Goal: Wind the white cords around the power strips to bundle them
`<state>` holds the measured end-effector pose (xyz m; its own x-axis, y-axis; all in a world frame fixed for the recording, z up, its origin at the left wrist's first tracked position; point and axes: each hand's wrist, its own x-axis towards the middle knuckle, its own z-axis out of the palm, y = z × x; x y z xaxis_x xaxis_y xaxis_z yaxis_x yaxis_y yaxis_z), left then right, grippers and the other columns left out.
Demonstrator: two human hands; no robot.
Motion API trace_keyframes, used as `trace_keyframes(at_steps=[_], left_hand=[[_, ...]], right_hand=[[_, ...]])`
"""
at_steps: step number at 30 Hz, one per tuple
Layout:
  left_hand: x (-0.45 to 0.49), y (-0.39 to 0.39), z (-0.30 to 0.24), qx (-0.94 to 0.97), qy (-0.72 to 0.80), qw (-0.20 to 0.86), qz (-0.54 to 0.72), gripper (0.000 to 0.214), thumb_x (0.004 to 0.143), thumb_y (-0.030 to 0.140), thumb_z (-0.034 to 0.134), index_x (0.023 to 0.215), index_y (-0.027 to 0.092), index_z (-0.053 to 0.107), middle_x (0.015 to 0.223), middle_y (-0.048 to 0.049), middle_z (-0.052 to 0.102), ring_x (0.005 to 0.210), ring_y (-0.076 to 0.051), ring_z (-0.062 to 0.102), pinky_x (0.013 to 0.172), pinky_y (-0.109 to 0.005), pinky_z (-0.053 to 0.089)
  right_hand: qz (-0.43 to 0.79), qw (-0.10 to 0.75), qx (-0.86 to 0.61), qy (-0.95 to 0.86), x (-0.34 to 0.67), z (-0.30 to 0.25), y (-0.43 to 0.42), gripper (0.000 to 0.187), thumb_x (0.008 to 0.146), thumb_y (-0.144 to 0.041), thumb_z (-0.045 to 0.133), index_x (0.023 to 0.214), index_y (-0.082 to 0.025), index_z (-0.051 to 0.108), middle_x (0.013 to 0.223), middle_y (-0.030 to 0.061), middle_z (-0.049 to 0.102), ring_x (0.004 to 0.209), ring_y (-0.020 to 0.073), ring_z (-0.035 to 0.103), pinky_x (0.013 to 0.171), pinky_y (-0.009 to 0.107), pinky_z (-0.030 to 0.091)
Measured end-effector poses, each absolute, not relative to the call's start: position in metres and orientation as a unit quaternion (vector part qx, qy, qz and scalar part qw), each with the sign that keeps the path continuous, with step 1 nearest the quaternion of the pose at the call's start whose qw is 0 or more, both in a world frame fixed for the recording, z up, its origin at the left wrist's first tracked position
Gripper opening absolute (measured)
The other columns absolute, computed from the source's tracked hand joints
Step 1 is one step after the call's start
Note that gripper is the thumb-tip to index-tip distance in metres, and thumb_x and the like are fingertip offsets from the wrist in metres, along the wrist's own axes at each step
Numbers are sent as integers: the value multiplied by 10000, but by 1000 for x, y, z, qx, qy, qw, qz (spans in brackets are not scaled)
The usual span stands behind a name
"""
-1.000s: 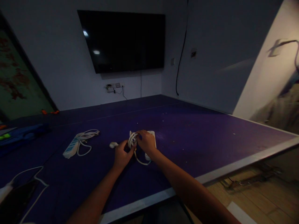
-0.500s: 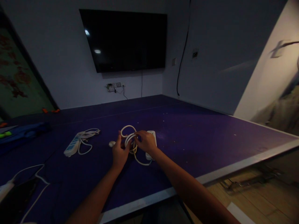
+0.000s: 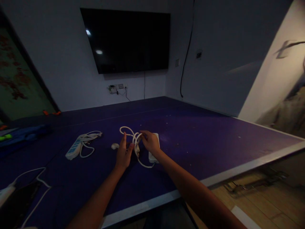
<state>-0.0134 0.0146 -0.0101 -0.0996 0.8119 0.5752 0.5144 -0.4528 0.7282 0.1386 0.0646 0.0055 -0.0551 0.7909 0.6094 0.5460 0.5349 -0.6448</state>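
A coiled white power cord (image 3: 136,143) stands bunched above the purple tabletop, with one loose loop reaching up and left. My right hand (image 3: 151,143) pinches the top of the coil between thumb and fingers. Just left of the coil, my left hand (image 3: 123,155) has its thumb and fingers apart, with nothing plainly gripped; the loose loop passes close to its fingertips. Under and beside my right hand lies a white power strip (image 3: 154,156), partly covered, and the cord runs into its near end. A white plug (image 3: 114,146) rests left of my left hand.
Another power strip (image 3: 74,149) with a bundled cord lies to the left. A dark flat device (image 3: 20,198) and a white cable (image 3: 39,198) are at the near left. Blue cloth (image 3: 28,133) lies farther back. The table's pale front edge (image 3: 143,208) runs before me.
My left hand has loosened from the coil and its fingers have spread. The coil has turned more edge-on and drawn together at my right hand; the loose loop has shifted left.
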Motion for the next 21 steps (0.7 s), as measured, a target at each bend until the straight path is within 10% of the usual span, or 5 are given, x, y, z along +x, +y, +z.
trace_keyframes(at_steps=[8,21], left_hand=[[-19,28,-22,683,509,152,501,560,881,517,338,1323,183,425,1388,-116,433,1320,-215,336,1086,-411,256],[-30,35,-29,768,525,-8,367,214,758,184,548,933,182,670,911,-75,679,880,-208,606,829,-366,464]], right_hand=[[221,564,-432,-668,138,-9,82,270,789,-225,524,1016,-208,669,877,50,709,743,165,657,691,275,505],[324,600,-402,-611,134,-12,87,284,773,-292,487,930,-165,687,699,31,688,436,114,536,400,208,385]])
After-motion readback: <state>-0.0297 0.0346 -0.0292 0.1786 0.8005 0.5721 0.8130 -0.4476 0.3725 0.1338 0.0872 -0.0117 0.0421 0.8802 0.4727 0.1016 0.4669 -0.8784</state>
